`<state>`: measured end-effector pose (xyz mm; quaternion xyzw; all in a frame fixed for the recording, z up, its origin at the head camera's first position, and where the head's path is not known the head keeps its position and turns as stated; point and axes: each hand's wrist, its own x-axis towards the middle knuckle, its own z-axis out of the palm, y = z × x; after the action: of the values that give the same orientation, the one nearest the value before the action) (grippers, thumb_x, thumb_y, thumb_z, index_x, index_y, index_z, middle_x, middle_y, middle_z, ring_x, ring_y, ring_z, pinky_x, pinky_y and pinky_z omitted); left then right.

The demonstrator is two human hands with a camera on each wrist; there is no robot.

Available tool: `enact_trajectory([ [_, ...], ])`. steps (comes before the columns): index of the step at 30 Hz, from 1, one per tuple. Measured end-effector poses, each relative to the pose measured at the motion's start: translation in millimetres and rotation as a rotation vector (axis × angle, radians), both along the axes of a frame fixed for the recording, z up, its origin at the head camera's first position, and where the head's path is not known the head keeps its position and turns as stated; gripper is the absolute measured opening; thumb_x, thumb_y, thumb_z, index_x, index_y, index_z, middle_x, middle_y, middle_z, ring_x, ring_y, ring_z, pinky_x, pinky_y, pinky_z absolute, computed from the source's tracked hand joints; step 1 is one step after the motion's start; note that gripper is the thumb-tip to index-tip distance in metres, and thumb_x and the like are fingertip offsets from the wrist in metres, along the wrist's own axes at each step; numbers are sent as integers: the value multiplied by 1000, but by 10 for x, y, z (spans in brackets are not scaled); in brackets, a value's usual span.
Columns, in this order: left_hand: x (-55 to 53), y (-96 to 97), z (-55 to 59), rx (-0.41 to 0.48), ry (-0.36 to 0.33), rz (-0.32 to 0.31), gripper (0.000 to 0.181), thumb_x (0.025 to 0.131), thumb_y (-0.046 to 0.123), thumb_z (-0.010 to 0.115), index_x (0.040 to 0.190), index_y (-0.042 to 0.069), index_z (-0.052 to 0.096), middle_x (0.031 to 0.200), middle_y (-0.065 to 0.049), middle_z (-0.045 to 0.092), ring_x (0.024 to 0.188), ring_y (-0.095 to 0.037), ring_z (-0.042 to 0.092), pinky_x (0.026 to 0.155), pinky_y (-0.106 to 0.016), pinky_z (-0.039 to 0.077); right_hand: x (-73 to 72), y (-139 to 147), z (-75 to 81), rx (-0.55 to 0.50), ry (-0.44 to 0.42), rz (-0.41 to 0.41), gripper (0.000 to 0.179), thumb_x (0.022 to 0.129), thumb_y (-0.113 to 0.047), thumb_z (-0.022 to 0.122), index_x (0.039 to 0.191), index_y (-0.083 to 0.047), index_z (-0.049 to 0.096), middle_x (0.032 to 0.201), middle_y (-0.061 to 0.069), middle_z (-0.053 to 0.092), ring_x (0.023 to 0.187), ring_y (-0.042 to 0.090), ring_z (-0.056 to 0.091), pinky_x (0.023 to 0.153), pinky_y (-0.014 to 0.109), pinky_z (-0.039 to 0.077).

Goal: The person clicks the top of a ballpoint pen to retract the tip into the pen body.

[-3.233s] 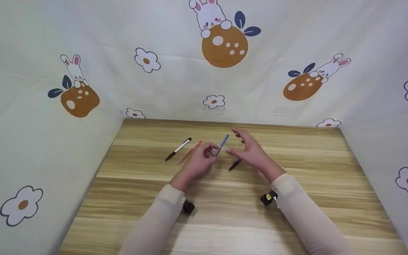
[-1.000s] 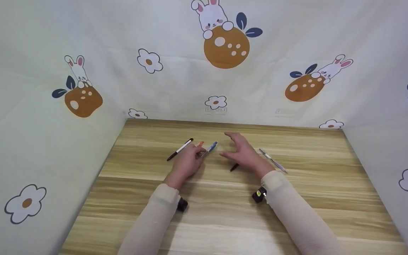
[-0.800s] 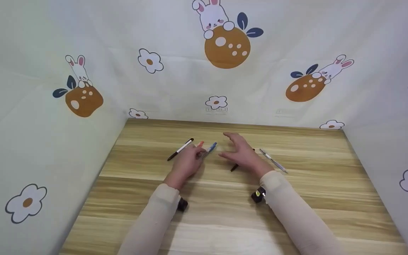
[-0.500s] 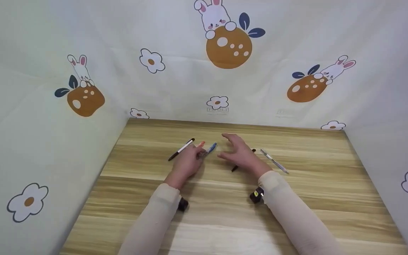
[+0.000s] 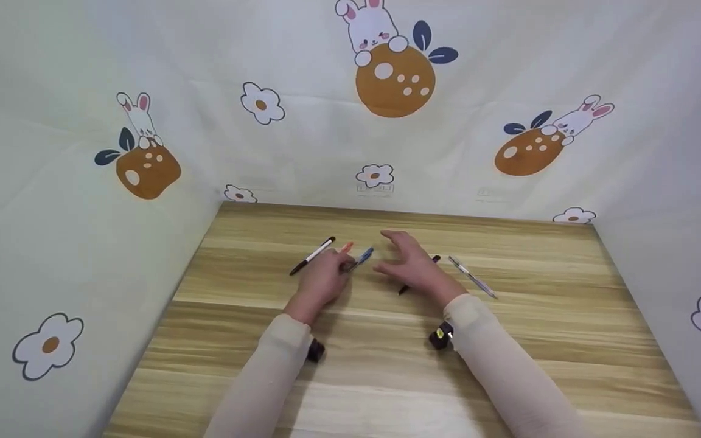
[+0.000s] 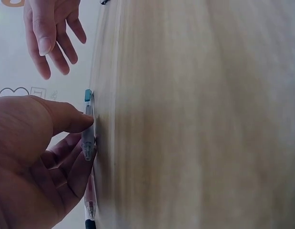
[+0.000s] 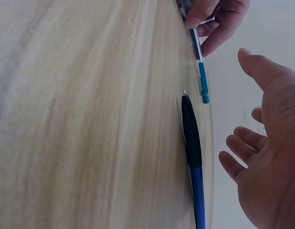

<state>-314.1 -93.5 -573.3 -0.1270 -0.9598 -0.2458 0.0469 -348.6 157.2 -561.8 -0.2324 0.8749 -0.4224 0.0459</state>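
Observation:
My left hand point(image 5: 323, 280) pinches a clear pen with a blue push-button end point(image 5: 365, 255) between thumb and fingers, low over the table. In the left wrist view the thumb lies on the barrel of this pen point(image 6: 88, 131). Just left of it, an orange pen point(image 5: 347, 247) is mostly covered by the left hand. My right hand point(image 5: 417, 264) is held above a dark blue pen with a black grip point(image 7: 192, 138), fingers spread and holding nothing. That pen lies on the table, its middle hidden by the right hand in the head view.
A white pen with black ends point(image 5: 313, 255) lies left of the left hand. Right of the right hand lies a clear pen point(image 5: 473, 278). The wooden table point(image 5: 381, 371) is bordered by a patterned cloth point(image 5: 302, 158) at the back and sides.
From 3.2 seconds ago, my left hand has carried the blue-ended pen left and down beside the orange pen. My right hand has shifted slightly left, uncovering the clear pen. Little differs within the last second.

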Motion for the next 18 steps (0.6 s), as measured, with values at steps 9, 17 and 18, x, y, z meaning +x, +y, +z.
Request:
enact_trajectory([
  [9,13,1,30,34,2,-19,18,102,9,79,118,15,86,103,-10,76,97,-29,72,89,-51,60,8,5,11,-4,5,3,89,95,-33,90,168,-9,45,166,14,47,153,37,46,128,51,35],
  [17,16,5,59,54,-41,-2,19,101,8,79,118,11,85,108,-11,76,101,-29,72,94,-51,60,29,64,26,-18,-23,0,91,95,-36,90,169,-10,43,168,14,45,153,41,45,127,55,36],
  [18,17,4,63,56,-44,-3,19,100,8,80,119,10,84,109,-11,76,102,-29,72,94,-50,60,30,74,30,-13,-23,-3,91,95,-38,90,169,-11,43,168,13,45,154,41,45,127,55,36],
])
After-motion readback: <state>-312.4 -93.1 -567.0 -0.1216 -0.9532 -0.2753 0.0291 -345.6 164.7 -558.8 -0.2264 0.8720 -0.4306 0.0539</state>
